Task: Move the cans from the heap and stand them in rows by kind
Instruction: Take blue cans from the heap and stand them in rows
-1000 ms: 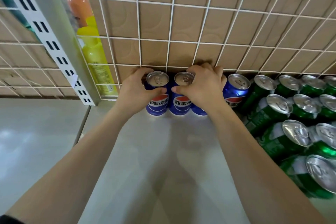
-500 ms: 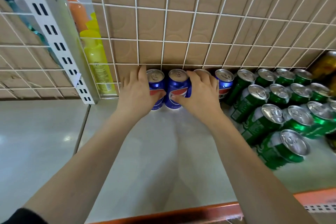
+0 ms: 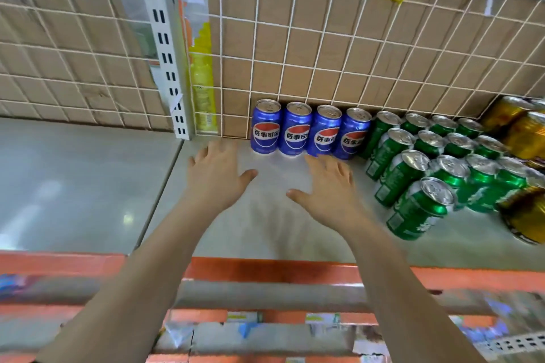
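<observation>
Row of upright blue cans (image 3: 296, 134), left grip (image 3: 218, 177) and right grip (image 3: 330, 188) splayed empty just before, seemingly apart

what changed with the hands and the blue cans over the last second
Both hands let go of the blue cans and drew back toward the person. The left hand and right hand are now open with fingers spread over the shelf, apart from the cans. The four blue cans stayed upright in a row against the wire grid, and the green cans stayed to their right.
</observation>
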Motion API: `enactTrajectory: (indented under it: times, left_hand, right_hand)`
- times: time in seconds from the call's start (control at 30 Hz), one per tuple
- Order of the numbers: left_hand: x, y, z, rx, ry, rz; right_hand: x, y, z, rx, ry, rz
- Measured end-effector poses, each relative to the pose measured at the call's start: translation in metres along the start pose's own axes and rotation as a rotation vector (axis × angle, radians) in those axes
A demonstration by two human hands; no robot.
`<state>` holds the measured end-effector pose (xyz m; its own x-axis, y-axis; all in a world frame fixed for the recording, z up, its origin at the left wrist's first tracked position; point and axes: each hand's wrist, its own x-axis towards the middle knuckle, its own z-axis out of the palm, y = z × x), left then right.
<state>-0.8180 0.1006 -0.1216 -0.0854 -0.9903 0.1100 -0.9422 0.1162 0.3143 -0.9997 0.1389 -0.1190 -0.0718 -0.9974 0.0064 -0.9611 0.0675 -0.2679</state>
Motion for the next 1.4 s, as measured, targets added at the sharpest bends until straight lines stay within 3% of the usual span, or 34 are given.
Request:
enactTrajectory:
  times: [0.33,0.57,0.73,1.07,1.4]
  left_hand:
    - [-0.189,-0.077,-0.042,-0.210,0.195,-0.472]
    - [-0.293,-0.157,-0.073,-0.256,0.318,-0.732]
    - [-0.345,-0.214,-0.090,-0.305,0.392,-0.941]
    - [-0.404,-0.385,-0.157,-0.284,0.454,-0.981]
    - [-0.405,-0.500,-0.183,-0.337,0.392,-0.968]
  right_hand:
    - [-0.107,-0.052,0.033,0.109,-0.045,-0.279]
    - [-0.154,-0.136,0.071,0.241,-0.134,-0.580]
    - [-0.172,-0.205,0.092,0.313,-0.243,-0.623]
    - [-0.207,-0.419,0.139,0.409,-0.252,-0.706]
    - [-0.203,-0.543,0.170,0.337,-0.269,-0.718]
